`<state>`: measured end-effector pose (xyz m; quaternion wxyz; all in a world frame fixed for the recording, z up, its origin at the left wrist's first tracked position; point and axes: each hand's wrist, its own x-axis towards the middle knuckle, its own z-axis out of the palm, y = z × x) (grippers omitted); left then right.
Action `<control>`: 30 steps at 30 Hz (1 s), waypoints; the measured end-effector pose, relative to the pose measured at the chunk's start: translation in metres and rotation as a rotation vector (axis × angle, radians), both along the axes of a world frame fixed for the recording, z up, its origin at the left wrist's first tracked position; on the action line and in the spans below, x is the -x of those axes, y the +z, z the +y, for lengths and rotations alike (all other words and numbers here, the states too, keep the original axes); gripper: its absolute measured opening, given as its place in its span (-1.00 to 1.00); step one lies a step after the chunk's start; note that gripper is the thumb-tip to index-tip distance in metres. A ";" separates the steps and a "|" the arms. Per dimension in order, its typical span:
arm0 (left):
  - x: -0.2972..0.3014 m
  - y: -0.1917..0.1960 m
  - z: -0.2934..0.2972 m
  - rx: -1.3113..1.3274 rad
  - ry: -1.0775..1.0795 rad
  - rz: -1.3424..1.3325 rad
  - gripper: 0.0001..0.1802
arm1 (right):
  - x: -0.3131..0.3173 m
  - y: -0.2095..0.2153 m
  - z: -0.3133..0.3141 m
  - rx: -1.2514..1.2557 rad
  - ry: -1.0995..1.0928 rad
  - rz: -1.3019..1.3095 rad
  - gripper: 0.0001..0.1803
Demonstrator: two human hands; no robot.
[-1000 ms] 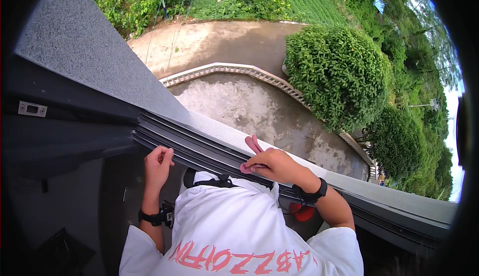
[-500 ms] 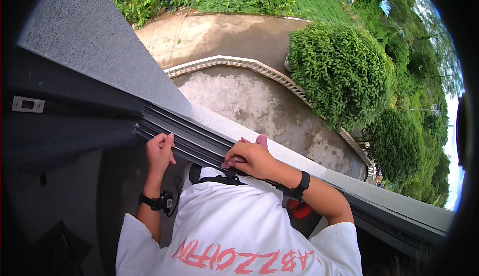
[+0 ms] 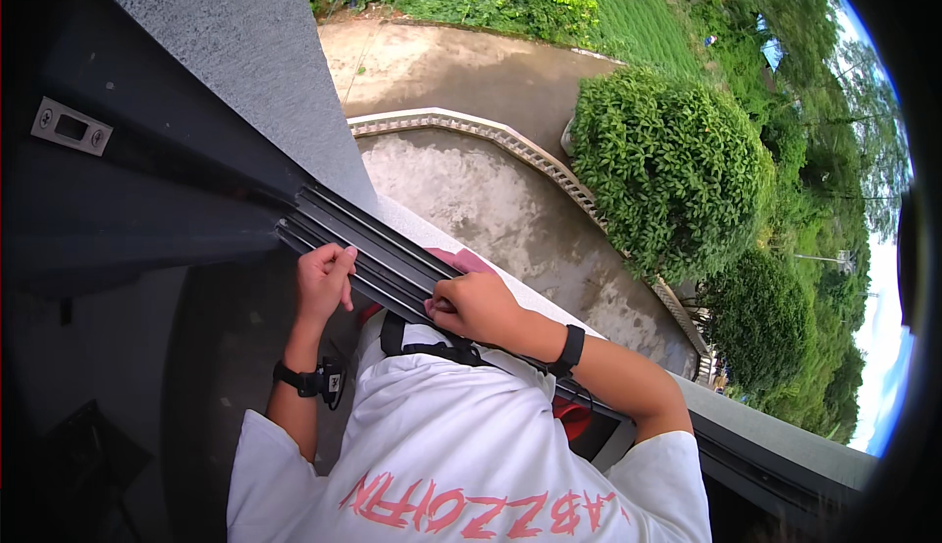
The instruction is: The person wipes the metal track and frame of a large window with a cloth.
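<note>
A dark sliding-window track (image 3: 368,258) with several parallel rails runs diagonally in front of my waist. My right hand (image 3: 481,306) is closed over the rails and grips a pink cloth (image 3: 459,258), which bunches out beyond the knuckles on the sill side. Most of the cloth is hidden by the hand. Near the track's left end, my left hand (image 3: 326,280) is curled up at the inner edge of the rails, thumb against the bent fingers. Nothing shows in it.
A dark frame with a metal strike plate (image 3: 72,127) rises at left beside a grey wall (image 3: 255,52). Past the pale outer sill (image 3: 520,298) lies a drop to a concrete yard (image 3: 481,190), a white balustrade (image 3: 437,116) and a round tree (image 3: 667,170). Something red (image 3: 574,415) sits near my waist.
My right hand has shifted slightly left along the track, and the pink cloth now spreads leftward ahead of it. My left hand stays curled near the rails. The view has turned a little.
</note>
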<state>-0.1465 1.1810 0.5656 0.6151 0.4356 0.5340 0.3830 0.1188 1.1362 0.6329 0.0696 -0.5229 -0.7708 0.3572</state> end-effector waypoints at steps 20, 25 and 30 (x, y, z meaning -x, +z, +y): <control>-0.003 0.006 -0.001 -0.005 -0.033 -0.035 -0.59 | -0.011 0.005 0.005 -0.338 0.322 -0.029 -0.85; -0.006 0.004 -0.001 -0.001 -0.015 -0.025 -0.59 | -0.003 0.001 0.010 -0.391 0.438 -0.111 -0.81; -0.007 0.008 0.000 0.012 -0.022 -0.026 -0.59 | 0.041 -0.003 0.038 -0.439 0.366 -0.175 -0.72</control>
